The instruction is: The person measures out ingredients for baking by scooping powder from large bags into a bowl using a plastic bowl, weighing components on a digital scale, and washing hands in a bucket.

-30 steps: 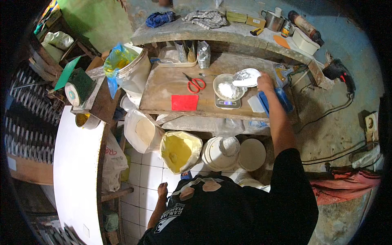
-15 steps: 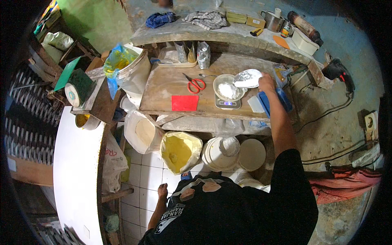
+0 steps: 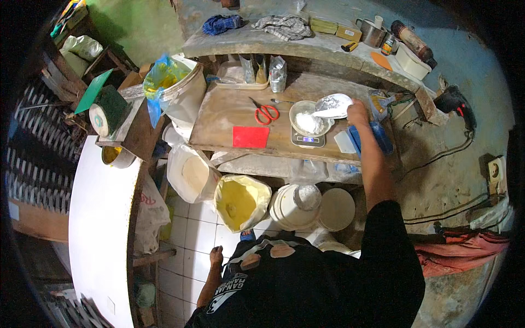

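Note:
My right hand (image 3: 358, 112) is closed on the near end of a white scoop (image 3: 340, 107), tilted over the left-lying bowl (image 3: 296, 124). White powder (image 3: 310, 122) is heaped in that pale round bowl, and the scoop's tip reaches over its right side. Beneath the bowl is a digital kitchen scale (image 3: 308, 140) with a lit display. My left hand (image 3: 216, 255) hangs low beside my body, fingers curled, apparently with nothing in it. Left of the bowl on the wooden table (image 3: 221, 123) lie red-handled scissors (image 3: 267, 114), a small spoon (image 3: 280, 100) and a red card (image 3: 251, 137).
Below the table's front edge stand an open sack of yellow powder (image 3: 239, 205), a pail with a pale liner (image 3: 191, 174) and white tubs (image 3: 337, 209). A blue container (image 3: 373, 139) sits right of the scale. A tall white bucket (image 3: 185, 106) stands left of the table.
My right hand stays near the bowl, and the scoop tips slightly further toward it. The whole view has shifted a little. My left hand stays low at my side.

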The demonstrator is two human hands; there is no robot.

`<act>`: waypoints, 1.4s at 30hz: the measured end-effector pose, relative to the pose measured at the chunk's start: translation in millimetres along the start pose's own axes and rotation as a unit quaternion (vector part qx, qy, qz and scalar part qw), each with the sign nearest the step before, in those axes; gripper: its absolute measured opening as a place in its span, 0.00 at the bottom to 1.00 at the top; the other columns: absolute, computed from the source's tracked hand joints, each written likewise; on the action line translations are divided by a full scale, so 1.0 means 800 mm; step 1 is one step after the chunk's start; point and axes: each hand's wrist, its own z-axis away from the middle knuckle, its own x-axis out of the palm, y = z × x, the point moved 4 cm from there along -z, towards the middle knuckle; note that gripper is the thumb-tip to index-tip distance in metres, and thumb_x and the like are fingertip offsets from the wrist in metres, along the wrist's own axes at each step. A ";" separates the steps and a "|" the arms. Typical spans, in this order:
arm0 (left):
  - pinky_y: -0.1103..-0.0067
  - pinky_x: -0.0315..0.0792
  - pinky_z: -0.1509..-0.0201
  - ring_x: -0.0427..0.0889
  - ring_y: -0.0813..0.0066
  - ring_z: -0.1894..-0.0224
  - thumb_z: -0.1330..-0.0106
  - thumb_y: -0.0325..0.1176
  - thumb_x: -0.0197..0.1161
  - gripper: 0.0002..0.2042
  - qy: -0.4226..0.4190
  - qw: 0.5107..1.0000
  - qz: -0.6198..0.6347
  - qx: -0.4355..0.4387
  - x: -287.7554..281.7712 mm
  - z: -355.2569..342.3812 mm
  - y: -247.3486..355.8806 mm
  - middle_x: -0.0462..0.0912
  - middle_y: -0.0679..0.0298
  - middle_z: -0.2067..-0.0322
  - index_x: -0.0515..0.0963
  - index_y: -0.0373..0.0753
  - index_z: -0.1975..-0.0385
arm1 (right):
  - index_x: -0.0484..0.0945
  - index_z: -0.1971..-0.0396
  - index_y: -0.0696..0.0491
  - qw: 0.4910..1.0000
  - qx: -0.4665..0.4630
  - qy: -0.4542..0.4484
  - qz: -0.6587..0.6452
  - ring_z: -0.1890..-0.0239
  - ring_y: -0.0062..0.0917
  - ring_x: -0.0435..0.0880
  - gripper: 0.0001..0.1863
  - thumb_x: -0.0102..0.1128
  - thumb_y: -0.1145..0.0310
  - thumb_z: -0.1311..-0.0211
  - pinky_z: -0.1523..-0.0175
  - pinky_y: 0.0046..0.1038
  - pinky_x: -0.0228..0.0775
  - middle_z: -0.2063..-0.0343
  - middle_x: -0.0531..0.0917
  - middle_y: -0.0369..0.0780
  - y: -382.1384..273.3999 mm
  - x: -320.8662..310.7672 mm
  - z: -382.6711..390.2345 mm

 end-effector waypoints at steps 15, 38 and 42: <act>0.71 0.67 0.50 0.75 0.62 0.55 0.40 0.40 0.58 0.20 -0.007 0.999 -0.041 0.020 -0.023 0.012 0.015 0.79 0.51 0.59 0.74 0.28 0.56 | 0.74 0.61 0.60 0.999 0.019 -0.041 -0.017 0.87 0.31 0.79 0.14 0.44 0.71 0.46 0.80 0.31 0.72 0.83 0.79 0.47 0.036 0.010 -0.019; 0.70 0.67 0.48 0.75 0.61 0.54 0.39 0.39 0.58 0.19 -0.041 0.999 -0.014 0.015 -0.014 -0.024 -0.004 0.78 0.51 0.58 0.74 0.29 0.56 | 0.76 0.58 0.56 0.981 -0.069 0.010 0.182 0.81 0.38 0.81 0.18 0.43 0.74 0.49 0.68 0.36 0.74 0.76 0.81 0.50 0.055 -0.011 -0.034; 0.71 0.67 0.48 0.75 0.61 0.53 0.39 0.39 0.58 0.19 -0.016 1.000 0.003 -0.010 -0.040 -0.007 -0.011 0.78 0.50 0.58 0.74 0.28 0.56 | 0.76 0.60 0.57 0.998 0.054 -0.021 0.027 0.85 0.34 0.80 0.16 0.44 0.74 0.49 0.77 0.34 0.73 0.82 0.80 0.46 0.024 0.031 -0.018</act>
